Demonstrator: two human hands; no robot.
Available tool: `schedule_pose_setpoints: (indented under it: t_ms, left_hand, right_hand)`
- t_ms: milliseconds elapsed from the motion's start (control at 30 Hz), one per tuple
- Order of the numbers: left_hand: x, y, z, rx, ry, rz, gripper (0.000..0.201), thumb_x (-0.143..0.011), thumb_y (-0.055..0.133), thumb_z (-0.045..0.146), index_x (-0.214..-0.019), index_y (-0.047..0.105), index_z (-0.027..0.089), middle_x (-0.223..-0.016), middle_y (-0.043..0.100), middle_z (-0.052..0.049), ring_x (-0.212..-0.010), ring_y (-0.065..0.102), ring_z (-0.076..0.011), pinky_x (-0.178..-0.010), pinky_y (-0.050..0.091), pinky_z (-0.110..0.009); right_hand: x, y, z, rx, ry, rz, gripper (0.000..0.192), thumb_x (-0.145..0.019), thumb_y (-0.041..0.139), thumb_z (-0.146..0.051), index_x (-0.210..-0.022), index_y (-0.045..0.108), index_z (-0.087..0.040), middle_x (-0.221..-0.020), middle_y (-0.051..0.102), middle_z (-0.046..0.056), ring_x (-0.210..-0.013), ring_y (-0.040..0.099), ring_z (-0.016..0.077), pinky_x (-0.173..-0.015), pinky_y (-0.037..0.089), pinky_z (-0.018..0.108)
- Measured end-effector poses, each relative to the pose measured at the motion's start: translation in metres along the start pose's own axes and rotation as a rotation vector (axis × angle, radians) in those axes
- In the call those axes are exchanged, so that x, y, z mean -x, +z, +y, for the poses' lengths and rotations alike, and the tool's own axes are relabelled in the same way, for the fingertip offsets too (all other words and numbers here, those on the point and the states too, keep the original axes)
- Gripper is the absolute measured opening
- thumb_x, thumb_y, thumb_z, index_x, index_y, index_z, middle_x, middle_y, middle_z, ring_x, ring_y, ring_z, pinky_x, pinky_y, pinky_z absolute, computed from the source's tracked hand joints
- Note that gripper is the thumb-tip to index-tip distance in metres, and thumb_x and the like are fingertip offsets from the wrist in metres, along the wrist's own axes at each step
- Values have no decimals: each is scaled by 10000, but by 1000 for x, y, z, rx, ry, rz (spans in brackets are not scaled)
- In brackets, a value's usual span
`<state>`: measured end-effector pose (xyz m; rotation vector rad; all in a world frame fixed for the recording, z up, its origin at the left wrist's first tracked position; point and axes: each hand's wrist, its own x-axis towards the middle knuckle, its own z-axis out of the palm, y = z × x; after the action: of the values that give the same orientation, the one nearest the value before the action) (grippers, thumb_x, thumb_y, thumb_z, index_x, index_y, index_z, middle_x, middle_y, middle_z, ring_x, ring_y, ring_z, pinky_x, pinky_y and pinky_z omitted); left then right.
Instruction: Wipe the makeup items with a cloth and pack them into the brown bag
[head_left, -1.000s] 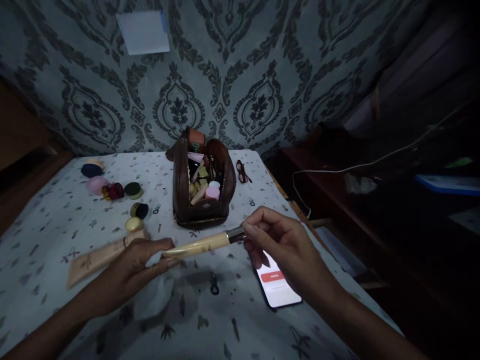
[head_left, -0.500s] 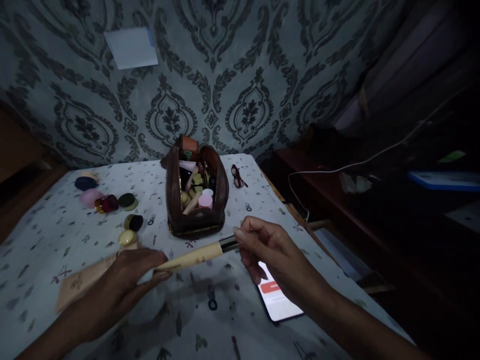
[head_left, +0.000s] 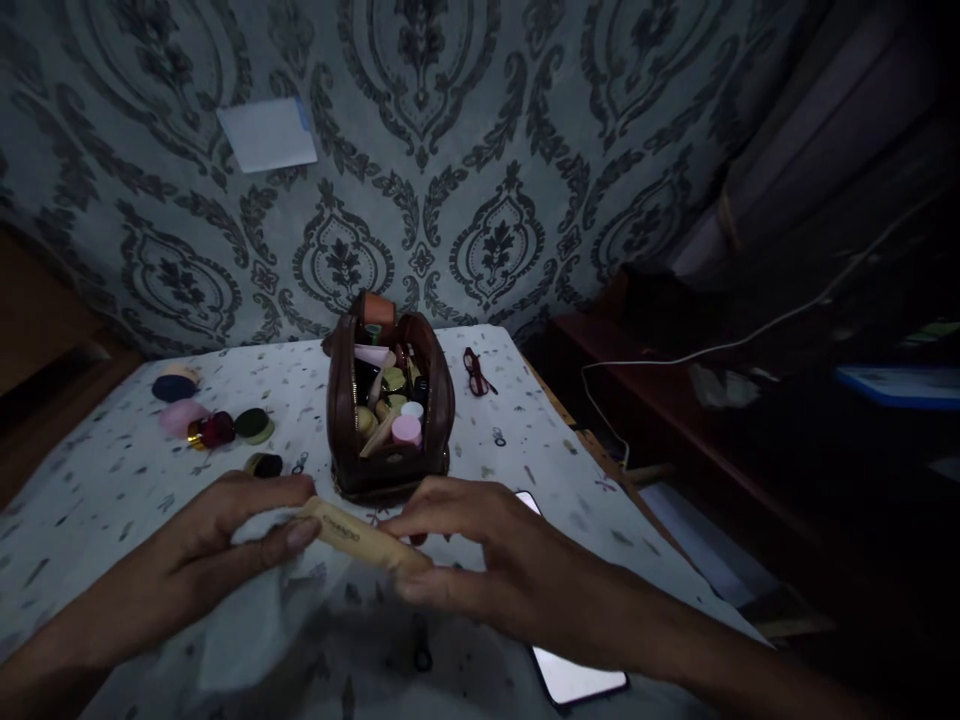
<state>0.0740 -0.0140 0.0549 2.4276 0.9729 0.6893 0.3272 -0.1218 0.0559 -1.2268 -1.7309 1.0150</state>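
Note:
A slim cream-yellow cosmetic tube (head_left: 349, 535) with dark lettering is held between my hands, above the table. My left hand (head_left: 225, 545) is closed on its flat end, and a thin white cloth or tissue (head_left: 247, 635) hangs from the same hand. My right hand (head_left: 495, 555) grips the other end between thumb and fingers, hiding the cap. Just beyond, an unzipped brown makeup bag (head_left: 342, 410) stands full of jars, tubes and bottles, among them a pink-lidded jar (head_left: 406, 431).
A lit phone (head_left: 574, 680) lies under my right forearm. Left on the patterned tablecloth (head_left: 82, 470) are a pink sponge (head_left: 182, 418), a dark red bottle (head_left: 217, 430) and a dark-lidded jar (head_left: 253, 426). Glasses (head_left: 475, 372) lie right of the bag. A white cable (head_left: 675, 360) hangs at right.
My right hand has shifted left and down, from pinching the dark cap to covering that end. The tube now slopes down to the right. More of the white cloth shows under my left hand.

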Motion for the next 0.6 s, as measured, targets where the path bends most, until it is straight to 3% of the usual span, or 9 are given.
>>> schedule_pose_setpoints:
  t_ms: [100,200,300,367,467,600]
  left_hand:
    - [-15,0,17,9,140,-143,376,-934,486,557,-991,728,274,-853,740,6,-728,698,-149,-597,559,-176]
    - [-33,6,27,-43,237,-204,406,-1002,364,469,-1010,714,264,-770,709,12,-665,667,-138,-561,520,-179]
    - [-46,18,19,-261,374,-152,356,-997,371,288,-1259,611,275,-729,682,8,-628,642,-146,-542,472,-198]
    - [-49,27,6,-508,460,-93,491,-929,391,133,-1387,500,274,-688,656,4,-598,622,-164,-532,435,-222]
    - [-49,37,-11,-745,471,-43,608,-830,404,23,-1392,469,244,-738,669,-20,-612,628,-182,-512,392,-239]
    - [-42,42,-20,-723,439,27,534,-851,397,58,-1352,454,232,-830,694,-30,-622,649,-168,-499,397,-237]
  right_hand:
    - [-10,3,-2,55,2,-35,91,-850,695,-248,-829,711,-161,-782,595,-9,-722,546,105,-646,398,215]
    - [-13,-3,-3,53,15,19,113,-842,690,-218,-756,665,-148,-749,584,-17,-684,527,100,-606,399,208]
    - [-14,-19,-6,-29,-12,201,60,-875,638,-223,-855,661,-172,-779,610,-9,-723,578,122,-637,459,216]
    - [-16,-32,-10,-95,-56,374,118,-878,643,-249,-986,647,-202,-842,638,-1,-782,623,140,-686,505,236]
    - [-26,-48,-13,-107,-144,565,203,-863,674,-272,-1057,626,-232,-896,657,2,-833,648,147,-742,533,257]
    - [-51,-57,-7,-10,-232,557,95,-891,629,-280,-923,653,-194,-841,654,8,-786,632,138,-720,522,255]
